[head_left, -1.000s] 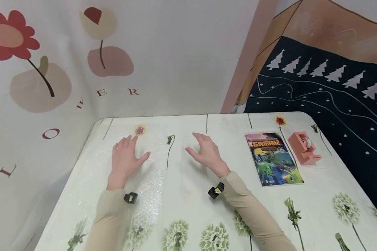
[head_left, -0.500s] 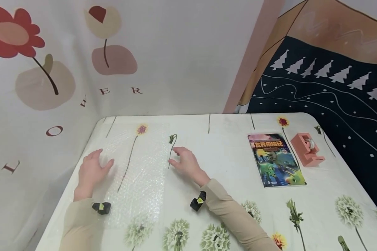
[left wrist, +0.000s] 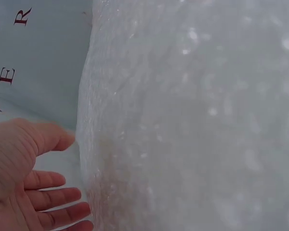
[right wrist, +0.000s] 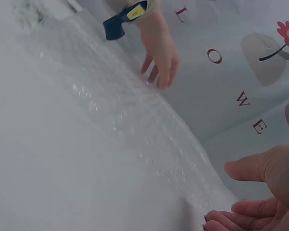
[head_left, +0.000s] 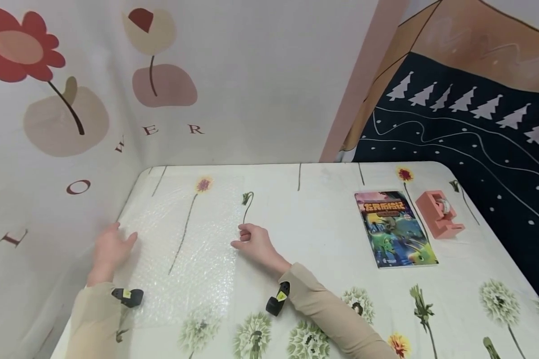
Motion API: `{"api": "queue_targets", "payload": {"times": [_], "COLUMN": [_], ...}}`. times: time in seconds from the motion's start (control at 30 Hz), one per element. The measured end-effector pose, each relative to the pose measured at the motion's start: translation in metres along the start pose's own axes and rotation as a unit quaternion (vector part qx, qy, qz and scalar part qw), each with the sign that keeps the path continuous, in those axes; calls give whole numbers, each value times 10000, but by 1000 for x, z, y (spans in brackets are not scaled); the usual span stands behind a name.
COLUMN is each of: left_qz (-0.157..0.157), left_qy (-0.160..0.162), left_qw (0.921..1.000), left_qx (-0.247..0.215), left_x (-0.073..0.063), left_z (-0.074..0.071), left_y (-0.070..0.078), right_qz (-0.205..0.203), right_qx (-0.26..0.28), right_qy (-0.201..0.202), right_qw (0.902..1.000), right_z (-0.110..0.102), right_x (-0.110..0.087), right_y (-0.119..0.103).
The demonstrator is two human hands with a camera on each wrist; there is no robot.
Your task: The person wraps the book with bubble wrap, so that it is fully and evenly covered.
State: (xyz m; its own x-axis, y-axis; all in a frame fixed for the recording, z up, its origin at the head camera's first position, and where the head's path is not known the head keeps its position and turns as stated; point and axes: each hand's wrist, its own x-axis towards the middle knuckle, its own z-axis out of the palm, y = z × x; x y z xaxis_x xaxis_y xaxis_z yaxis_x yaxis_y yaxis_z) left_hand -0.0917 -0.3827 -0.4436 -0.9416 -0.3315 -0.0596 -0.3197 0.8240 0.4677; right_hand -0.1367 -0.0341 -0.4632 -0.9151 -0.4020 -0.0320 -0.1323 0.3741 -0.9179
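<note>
A clear sheet of bubble wrap (head_left: 202,249) lies flat over the left part of the table. My left hand (head_left: 110,250) is at its left edge; in the left wrist view the left hand (left wrist: 26,178) has its thumb apart from the fingers and holds nothing, fingertips right at the wrap's rim. My right hand (head_left: 257,245) is beside the wrap's right edge, thumb and fingers apart with a gap between them. In the right wrist view the right hand (right wrist: 269,192) shows loosely bent fingers with nothing between them, and the bubble wrap (right wrist: 111,110) stretches away toward the left hand (right wrist: 161,53).
A colourful book (head_left: 395,229) lies on the right of the table, beside a pink tape dispenser (head_left: 437,214). The white tablecloth (head_left: 314,224) has printed flowers. A pale curtain (head_left: 260,85) stands behind and to the left; a dark cloth with trees (head_left: 467,129) hangs at the right.
Both hands have moved left and a little lower in the head view. The left hand has gone from above the bubble wrap to its left edge, the right hand to its right edge.
</note>
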Motion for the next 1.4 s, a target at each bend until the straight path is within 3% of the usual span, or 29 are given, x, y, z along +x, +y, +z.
{"api": "queue_targets", "payload": {"times": [0.27,0.53,0.63,0.77,1.03,1.27,1.4], "left_qz": [-573,-863,-838,-865,-901,-1060,-1170], "left_qy": [-144,-147,-95,-105,-19,-268,-373], "left_qw": [9979,9954,9958,9949,9929,9884,9837], "left_qx": [-262,-376,-368,-518,-772,-1056,-1311], "left_x": [1,4,3,1,0,-3,-4], "left_z": [-8,-13,-15,-17,-21,-27,-29], "left_y": [1,1,2,4,5,10,11], "right_qz": [976,1863,2079,2258,2275,2091,1923], "right_qx": [993,2584,2916,3144,3345,2969,2932], "right_qy": [-90,-59,-92,-92,18,449,624], "right_qw": [9902,9479,9336,9220,9145,9306,9344], "right_z": [4,9,8,7,9,8,1], "right_x": [-2,2,2,2,7,10,11], "right_y": [-7,-11,-13,-16,-19,-20,-21]}}
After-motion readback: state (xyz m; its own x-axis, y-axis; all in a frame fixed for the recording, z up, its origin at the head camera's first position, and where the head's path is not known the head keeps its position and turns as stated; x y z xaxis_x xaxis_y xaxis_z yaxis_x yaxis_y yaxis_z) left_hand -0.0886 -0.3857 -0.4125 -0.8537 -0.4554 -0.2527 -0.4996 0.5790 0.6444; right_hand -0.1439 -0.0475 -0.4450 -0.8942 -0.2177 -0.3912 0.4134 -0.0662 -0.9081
